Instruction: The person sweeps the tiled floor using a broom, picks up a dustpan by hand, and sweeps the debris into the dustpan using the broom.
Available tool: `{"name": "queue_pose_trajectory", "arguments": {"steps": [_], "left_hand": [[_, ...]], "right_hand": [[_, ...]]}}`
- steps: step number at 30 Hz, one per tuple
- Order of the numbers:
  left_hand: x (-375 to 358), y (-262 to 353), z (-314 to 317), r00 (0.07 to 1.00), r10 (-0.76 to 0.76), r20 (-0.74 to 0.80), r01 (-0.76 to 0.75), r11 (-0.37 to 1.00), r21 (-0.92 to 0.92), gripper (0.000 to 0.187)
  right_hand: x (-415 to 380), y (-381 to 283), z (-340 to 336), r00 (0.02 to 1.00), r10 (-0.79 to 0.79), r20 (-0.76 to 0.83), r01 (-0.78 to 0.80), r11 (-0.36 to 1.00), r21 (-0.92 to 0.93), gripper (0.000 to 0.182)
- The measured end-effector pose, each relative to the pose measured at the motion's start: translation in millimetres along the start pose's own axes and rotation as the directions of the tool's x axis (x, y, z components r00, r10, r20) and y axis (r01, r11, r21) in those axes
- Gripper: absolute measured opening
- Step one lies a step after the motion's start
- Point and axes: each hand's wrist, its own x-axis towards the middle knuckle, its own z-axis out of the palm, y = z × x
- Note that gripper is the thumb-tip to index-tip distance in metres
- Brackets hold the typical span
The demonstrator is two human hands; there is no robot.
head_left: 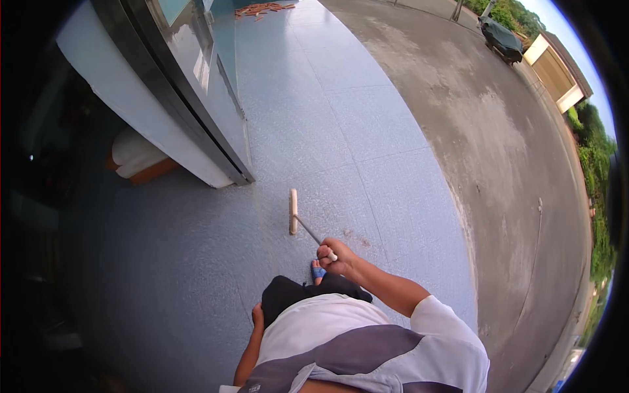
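Note:
My right hand [334,256] is wrapped round the upper end of a broom's handle, in front of my body. The broom [293,211] has a long, narrow, pale head, which is down at the blue-grey tiled floor [314,124]. Its thin grey handle slants from the head up to my fist. My left hand [257,316] hangs at my left side against my black shorts [285,295]; its fingers are mostly hidden. A scatter of small brown debris [357,237] lies on the floor to the right of the broom head.
A metal-framed door [209,78] and wall edge stand on the left, with a dark interior beyond. Several reddish sticks [264,9] lie far ahead. To the right, the tiles end at a concrete yard [511,150]. A dark covered object [501,39] stands at the far right.

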Motion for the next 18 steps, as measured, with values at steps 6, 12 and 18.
{"name": "queue_pose_trajectory", "arguments": {"steps": [6, 12, 18], "left_hand": [[8, 29, -26, 0.984, 0.024, 0.175, -0.043, 0.994, 0.102, 0.024], [35, 30, -69, 0.954, 0.004, 0.300, -0.068, 0.977, 0.201, 0.024], [70, 2, -113, 0.941, -0.037, 0.336, -0.049, 0.968, 0.244, 0.024]], "right_hand": [[96, 14, 38, 0.980, 0.038, 0.197, -0.053, 0.996, 0.069, 0.021], [180, -17, 25, 0.971, 0.066, 0.231, -0.114, 0.973, 0.201, 0.020], [114, -73, -53, 0.972, -0.069, 0.225, -0.084, 0.791, 0.606, 0.019]]}}
